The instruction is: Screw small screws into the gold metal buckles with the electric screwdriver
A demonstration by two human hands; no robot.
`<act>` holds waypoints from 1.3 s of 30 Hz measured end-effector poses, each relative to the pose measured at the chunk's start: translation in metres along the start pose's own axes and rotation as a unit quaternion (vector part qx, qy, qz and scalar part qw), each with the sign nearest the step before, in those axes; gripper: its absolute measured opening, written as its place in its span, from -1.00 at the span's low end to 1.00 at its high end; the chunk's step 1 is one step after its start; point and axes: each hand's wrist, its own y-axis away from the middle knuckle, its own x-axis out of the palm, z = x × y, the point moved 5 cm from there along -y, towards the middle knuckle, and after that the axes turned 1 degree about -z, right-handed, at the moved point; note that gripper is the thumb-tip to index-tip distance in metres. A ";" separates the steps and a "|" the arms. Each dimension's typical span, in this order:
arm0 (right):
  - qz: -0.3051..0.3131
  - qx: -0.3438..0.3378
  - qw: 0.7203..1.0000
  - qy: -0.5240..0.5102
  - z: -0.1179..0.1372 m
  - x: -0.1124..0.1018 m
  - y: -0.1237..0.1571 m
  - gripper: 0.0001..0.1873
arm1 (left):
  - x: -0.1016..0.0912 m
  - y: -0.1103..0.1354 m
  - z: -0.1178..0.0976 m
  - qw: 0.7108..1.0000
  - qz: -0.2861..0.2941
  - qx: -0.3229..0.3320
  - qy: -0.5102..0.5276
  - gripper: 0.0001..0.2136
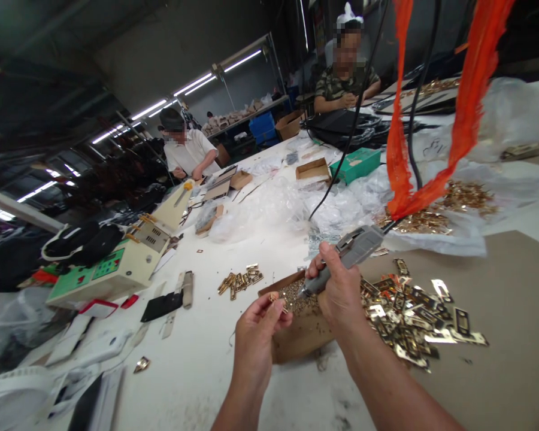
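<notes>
The right grip (339,281), a bare hand, is wrapped around a grey powered hand tool (357,246), with the thumb lying along its upper side. The left grip (257,326) is pinched together on a small gold-coloured part (284,307), which the thumb and fingertips partly hide. The tool slants down to the left, its narrow tip just beside the left fingertips; I cannot tell whether it touches the part. Both hands are over a cardboard box (303,340) standing on the white counter (197,371), and many tiny metal pieces (303,298) lie inside it.

To the right of the box, a heap of shiny gold plates (413,323) with cut-out openings spreads over a brown sheet (503,299). A smaller cluster of gold pieces (239,282) lies to the box's left. An orange strip (462,143) and a black cable (412,120) run down to the tool's rear end. Farther left stands a cream machine (126,275) with green panels. Beyond the hands are clear plastic bags (269,209) and a green tray (362,170). Across the counter sit two co-workers, one in a white shirt (191,152), the other in a camouflage top (330,90).
</notes>
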 end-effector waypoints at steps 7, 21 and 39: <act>-0.051 0.033 0.997 0.051 -0.021 -0.012 -0.009 -0.56 | 0.020 0.017 -0.022 0.997 0.028 0.036 -0.067 -0.61; -0.047 0.161 0.983 0.070 -0.037 -0.013 -0.027 -0.49 | 0.124 0.053 -0.039 0.918 0.220 0.220 -0.245 -0.78; 0.035 0.055 0.989 -0.135 0.014 0.004 0.001 -0.53 | 0.013 0.014 -0.028 0.865 0.095 0.244 -0.428 -0.79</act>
